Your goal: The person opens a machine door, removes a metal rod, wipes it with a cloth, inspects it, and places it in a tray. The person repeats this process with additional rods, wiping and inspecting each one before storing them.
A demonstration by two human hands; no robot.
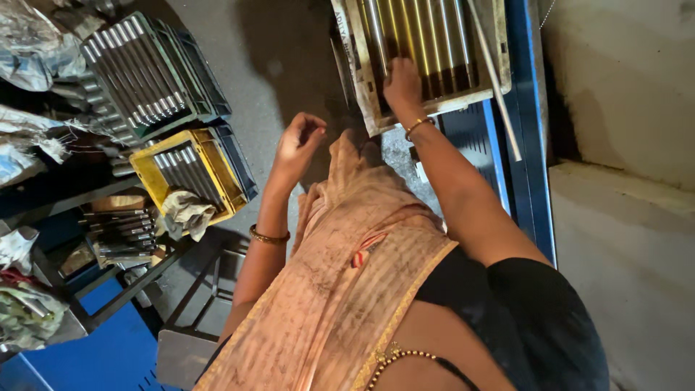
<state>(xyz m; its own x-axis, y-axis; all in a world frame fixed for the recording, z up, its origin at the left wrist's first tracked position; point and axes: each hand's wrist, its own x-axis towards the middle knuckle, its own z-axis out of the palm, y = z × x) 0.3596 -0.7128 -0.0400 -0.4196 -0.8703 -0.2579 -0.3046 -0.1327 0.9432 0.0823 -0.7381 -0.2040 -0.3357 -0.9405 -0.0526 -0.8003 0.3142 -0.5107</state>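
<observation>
My right hand (pixel 402 81) reaches forward onto a row of shiny metal rods (pixel 427 32) lying side by side in a shallow tray (pixel 441 101) lined with paper. Its fingers are bent over the rods near the tray's front edge; I cannot tell whether they grip one. My left hand (pixel 299 141) hovers in the air left of the tray, loosely curled, with nothing in it. Both wrists wear a bangle. A peach cloth (pixel 347 275) hangs down my front.
The tray sits on a blue metal stand (pixel 525 145). A loose thin rod (pixel 496 80) leans across the tray's right side. To the left stand a green crate (pixel 206 90) and a yellow crate (pixel 217 163) of rods, with more rods (pixel 119 232) and wrapped bundles (pixel 32 51).
</observation>
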